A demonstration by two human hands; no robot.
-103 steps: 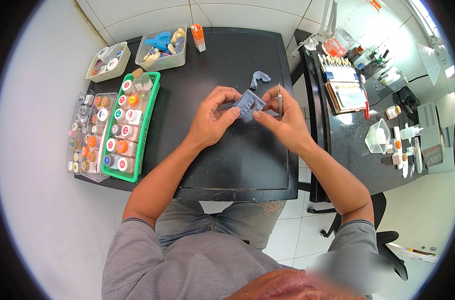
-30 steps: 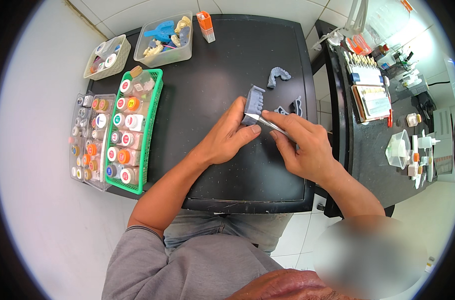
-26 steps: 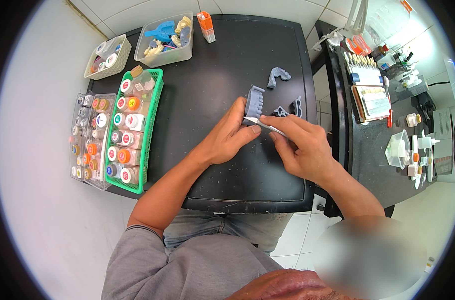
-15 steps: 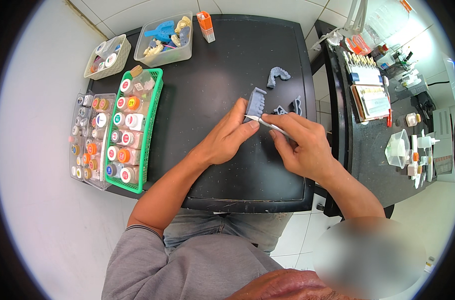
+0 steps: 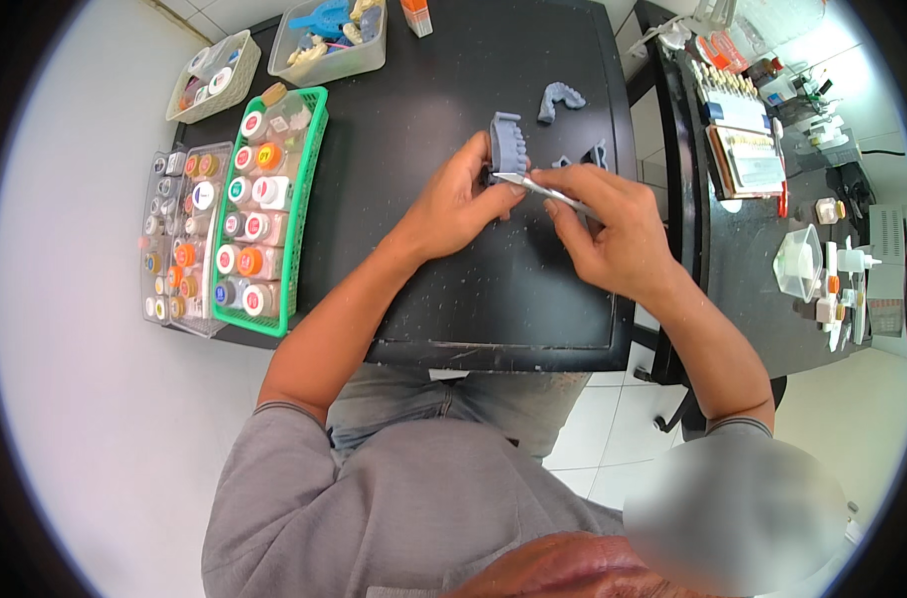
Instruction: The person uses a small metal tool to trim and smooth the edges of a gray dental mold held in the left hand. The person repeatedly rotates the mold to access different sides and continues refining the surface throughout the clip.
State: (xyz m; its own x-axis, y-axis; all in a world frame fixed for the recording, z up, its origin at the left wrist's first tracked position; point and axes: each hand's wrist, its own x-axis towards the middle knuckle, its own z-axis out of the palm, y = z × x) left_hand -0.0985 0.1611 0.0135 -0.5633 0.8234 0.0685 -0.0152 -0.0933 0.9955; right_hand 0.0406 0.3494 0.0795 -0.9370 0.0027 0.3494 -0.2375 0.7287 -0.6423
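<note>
My left hand (image 5: 451,211) is closed around the lower end of a grey dental model (image 5: 508,146), whose row of teeth faces right. Slim and silver, a scalpel-like knife (image 5: 565,199) is pinched in my right hand (image 5: 618,227). Its pale blade lies across the model's lower end, close to my left thumb; whether it touches cannot be made out. Beyond my right hand rests a grey horseshoe-shaped dental arch (image 5: 557,98) on the black table (image 5: 423,309). Smaller grey dental pieces (image 5: 597,156) lie just past my right fingers, partly hidden by them.
Left on the table, a green basket (image 5: 305,199) holds several capped jars, beside a clear organizer (image 5: 206,311) of small bottles. A clear tub (image 5: 339,66) of dental casts and an orange-and-white box (image 5: 416,17) stand behind. A side bench (image 5: 742,299) at right carries tools and containers.
The whole view has shifted, so the table and its things sit higher in the picture. The model stands more upright in my left hand. Both hands keep their holds.
</note>
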